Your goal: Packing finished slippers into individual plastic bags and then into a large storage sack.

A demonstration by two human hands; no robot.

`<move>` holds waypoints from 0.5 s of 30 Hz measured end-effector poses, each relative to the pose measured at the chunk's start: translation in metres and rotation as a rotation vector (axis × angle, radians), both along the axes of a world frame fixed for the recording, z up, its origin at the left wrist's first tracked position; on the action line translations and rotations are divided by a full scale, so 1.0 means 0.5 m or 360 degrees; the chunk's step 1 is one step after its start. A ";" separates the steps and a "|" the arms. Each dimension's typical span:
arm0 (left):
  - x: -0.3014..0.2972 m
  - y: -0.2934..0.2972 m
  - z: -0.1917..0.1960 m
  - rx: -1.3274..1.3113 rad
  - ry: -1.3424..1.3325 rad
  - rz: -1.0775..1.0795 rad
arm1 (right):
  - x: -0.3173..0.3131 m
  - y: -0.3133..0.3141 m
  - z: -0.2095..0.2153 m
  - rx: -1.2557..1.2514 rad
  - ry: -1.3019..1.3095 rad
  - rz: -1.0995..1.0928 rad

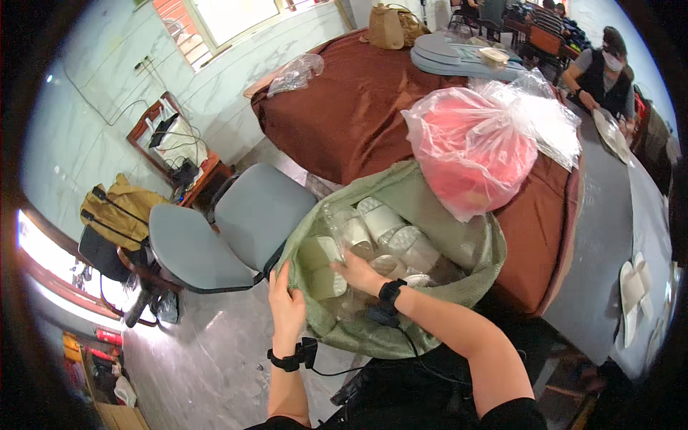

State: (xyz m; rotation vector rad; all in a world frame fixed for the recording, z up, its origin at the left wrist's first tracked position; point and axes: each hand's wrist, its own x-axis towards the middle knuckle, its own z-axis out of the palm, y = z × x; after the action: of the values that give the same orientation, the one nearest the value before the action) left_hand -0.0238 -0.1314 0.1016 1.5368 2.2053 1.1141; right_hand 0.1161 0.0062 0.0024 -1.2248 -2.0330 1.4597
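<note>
Sack: a big green sack sits open in front of the person, by the edge of the table with the brown cloth.
Left hand: the left hand pinches the rim of the sack, its grip closed on the cloth.
Right hand: the right hand is down inside the sack, on the white rolls; the fingers are partly hidden, so the grip cannot be told.
How far: many rolls are packed in clear wrap in the sack, and none lie out beside it, so the work looks to be near its start.
Pink bag: a round pink bundle in a clear plastic bag rests on the table, touching the far rim of the sack.
Other packs: a crumpled clear bag lies at the far left corner of the table, and a tan bag stands at the far end.
Labels: no labels or signs can be made out.
</note>
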 end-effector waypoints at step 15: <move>-0.066 0.042 -0.049 0.0298 0.0383 0.0059 | 0.412 -0.232 0.127 0.1262 -0.1155 0.1176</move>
State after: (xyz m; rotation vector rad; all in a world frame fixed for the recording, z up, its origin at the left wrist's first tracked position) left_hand -0.0570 -0.1102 0.0773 1.7990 2.3480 1.2357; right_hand 0.3219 -0.1097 0.0658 -0.7009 -3.3019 0.2025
